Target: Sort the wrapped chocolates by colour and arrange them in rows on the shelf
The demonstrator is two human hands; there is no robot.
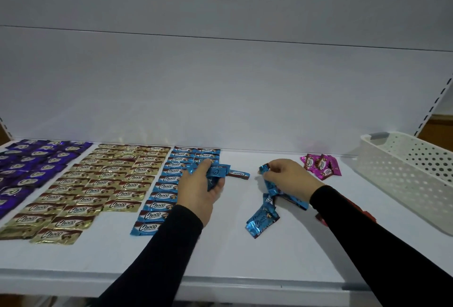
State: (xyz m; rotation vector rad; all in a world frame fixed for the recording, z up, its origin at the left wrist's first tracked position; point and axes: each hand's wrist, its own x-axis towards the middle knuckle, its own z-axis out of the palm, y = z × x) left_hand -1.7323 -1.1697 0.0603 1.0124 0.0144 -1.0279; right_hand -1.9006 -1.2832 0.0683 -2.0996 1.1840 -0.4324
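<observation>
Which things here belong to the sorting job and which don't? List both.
Job: purple rows; gold rows; blue rows; loose blue chocolates; pink chocolates; shelf; left hand holding blue ones; right hand pinching a blue one.
Not the job: white basket.

— How many colours of chocolate lie left of the basket (402, 174)?
— Four in rows or heaps: purple chocolates (36, 159), gold chocolates (98, 184), blue chocolates (169, 186), pink chocolates (320, 165). Gold has three columns; individual counts are too many to tell.
— Baskets?
— One.
</observation>
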